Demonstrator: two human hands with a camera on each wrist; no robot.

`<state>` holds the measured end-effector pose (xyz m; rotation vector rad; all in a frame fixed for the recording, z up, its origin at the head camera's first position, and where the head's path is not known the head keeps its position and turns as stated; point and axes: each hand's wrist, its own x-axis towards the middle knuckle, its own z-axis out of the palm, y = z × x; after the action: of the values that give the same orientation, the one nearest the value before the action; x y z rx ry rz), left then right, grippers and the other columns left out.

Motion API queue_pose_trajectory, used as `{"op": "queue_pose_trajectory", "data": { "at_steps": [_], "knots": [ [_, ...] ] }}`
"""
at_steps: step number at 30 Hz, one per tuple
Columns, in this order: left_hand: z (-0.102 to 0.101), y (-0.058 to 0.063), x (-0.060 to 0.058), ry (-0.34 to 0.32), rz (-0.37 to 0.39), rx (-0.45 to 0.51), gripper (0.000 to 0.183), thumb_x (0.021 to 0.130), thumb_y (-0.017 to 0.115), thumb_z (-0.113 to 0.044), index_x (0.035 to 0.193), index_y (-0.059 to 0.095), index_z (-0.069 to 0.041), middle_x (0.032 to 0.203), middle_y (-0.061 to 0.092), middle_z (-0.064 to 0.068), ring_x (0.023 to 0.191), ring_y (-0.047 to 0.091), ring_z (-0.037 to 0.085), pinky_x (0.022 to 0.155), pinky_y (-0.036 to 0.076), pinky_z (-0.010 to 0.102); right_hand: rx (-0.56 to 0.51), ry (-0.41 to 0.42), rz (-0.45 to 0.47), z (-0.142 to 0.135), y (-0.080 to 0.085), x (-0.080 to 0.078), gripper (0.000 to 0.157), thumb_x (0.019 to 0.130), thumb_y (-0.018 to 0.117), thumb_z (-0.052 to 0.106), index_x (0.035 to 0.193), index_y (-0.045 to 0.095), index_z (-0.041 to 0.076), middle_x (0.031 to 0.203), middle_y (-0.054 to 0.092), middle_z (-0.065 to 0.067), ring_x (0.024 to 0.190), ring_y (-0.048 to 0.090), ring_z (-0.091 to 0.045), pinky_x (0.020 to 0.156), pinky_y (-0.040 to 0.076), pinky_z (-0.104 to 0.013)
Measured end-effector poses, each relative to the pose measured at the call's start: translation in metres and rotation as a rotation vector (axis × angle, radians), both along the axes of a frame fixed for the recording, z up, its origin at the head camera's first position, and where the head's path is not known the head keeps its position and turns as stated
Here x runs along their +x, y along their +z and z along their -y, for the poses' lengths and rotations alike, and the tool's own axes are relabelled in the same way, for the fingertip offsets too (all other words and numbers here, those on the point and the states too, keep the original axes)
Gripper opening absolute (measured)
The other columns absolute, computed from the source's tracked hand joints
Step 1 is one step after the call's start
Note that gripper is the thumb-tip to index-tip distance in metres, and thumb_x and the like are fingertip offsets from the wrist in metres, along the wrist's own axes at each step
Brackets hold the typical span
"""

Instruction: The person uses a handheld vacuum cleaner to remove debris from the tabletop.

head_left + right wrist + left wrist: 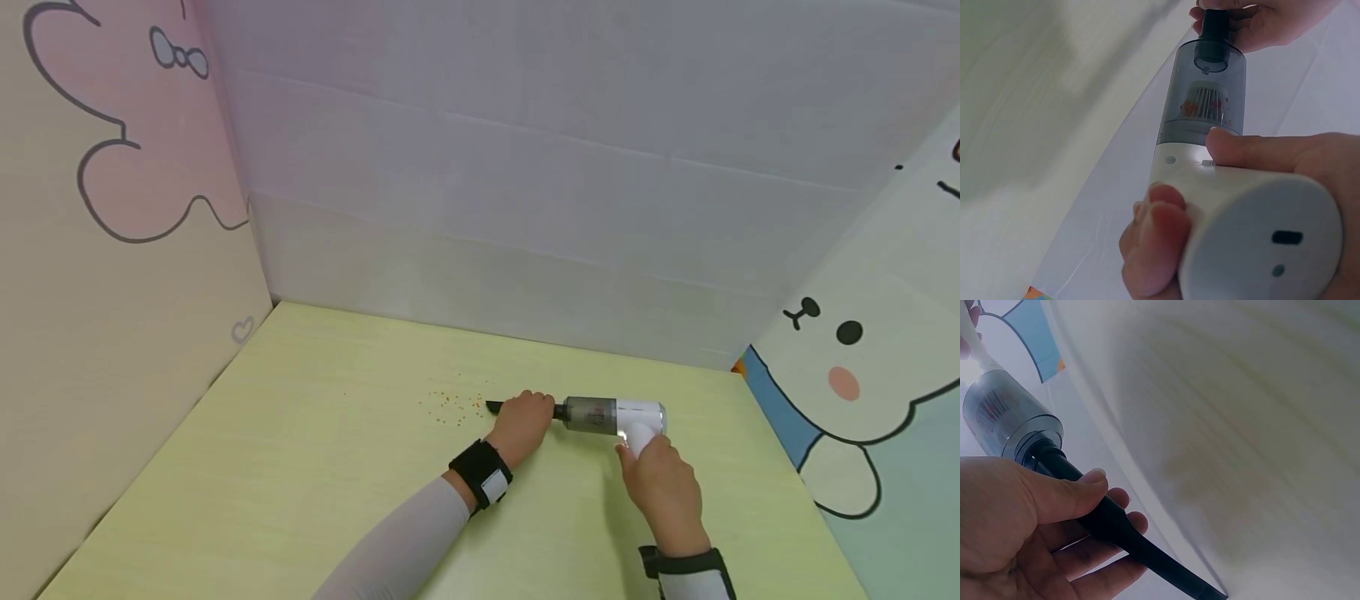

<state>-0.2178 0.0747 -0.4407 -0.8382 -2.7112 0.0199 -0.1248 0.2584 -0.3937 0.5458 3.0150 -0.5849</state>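
A white handheld vacuum cleaner (641, 414) with a see-through grey dust cup (590, 414) is held level over the yellow table. My right hand (666, 492) grips its handle, and in the right wrist view the thumb (1254, 150) lies along the body near a small switch. My left hand (522, 425) holds the black crevice nozzle (1107, 519) between thumb and fingers. The nozzle's tip points left at scattered orange crumbs (447, 400). Reddish bits show around the pleated filter (1207, 100) inside the cup.
The pale yellow tabletop (315, 467) meets a white back wall (480, 200). Side panels with cartoon drawings stand at left (150, 283) and right (900, 367). One stray dark speck lies left of the crumbs.
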Motion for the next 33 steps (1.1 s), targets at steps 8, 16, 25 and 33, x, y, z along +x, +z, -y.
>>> {"op": "queue_pose_trajectory", "data": {
  "at_steps": [8,16,25,33],
  "knots": [
    [-0.0009,-0.0027,0.0003,0.002,-0.008,-0.018,0.007,0.099,0.067,-0.016,0.104,0.072,-0.015,0.091,0.071,-0.003,0.081,0.066,0.012,0.058,0.054,0.021,-0.002,-0.006,0.006,-0.0006,-0.0006,0.0013,0.053,0.099,0.063,0.034,0.101,0.045,-0.016,0.079,0.055,-0.025,0.063,0.058,-0.032,0.049,0.048,-0.04],
    [0.0,-0.0045,0.0018,0.001,-0.005,-0.033,0.008,0.1,0.066,-0.017,0.106,0.071,-0.015,0.092,0.071,-0.003,0.082,0.066,0.012,0.059,0.054,0.02,-0.001,-0.004,-0.006,-0.0007,-0.0005,0.0036,0.053,0.098,0.063,0.033,0.101,0.045,-0.016,0.08,0.056,-0.026,0.063,0.059,-0.033,0.049,0.048,-0.042],
    [-0.0006,-0.0031,0.0035,0.01,0.014,-0.031,0.009,0.099,0.066,-0.017,0.107,0.071,-0.015,0.094,0.071,-0.003,0.084,0.066,0.012,0.06,0.055,0.021,0.009,0.001,-0.014,-0.0002,0.0006,0.0049,0.054,0.099,0.064,0.034,0.1,0.045,-0.017,0.079,0.055,-0.026,0.063,0.059,-0.033,0.049,0.048,-0.042],
    [0.0001,-0.0034,0.0035,0.005,0.0,-0.042,0.009,0.1,0.066,-0.018,0.107,0.071,-0.016,0.093,0.07,-0.004,0.082,0.066,0.011,0.058,0.054,0.021,0.014,0.004,-0.01,0.0001,0.0011,0.0057,0.054,0.099,0.063,0.033,0.103,0.045,-0.018,0.081,0.056,-0.027,0.064,0.059,-0.033,0.05,0.049,-0.042]
  ]
}}
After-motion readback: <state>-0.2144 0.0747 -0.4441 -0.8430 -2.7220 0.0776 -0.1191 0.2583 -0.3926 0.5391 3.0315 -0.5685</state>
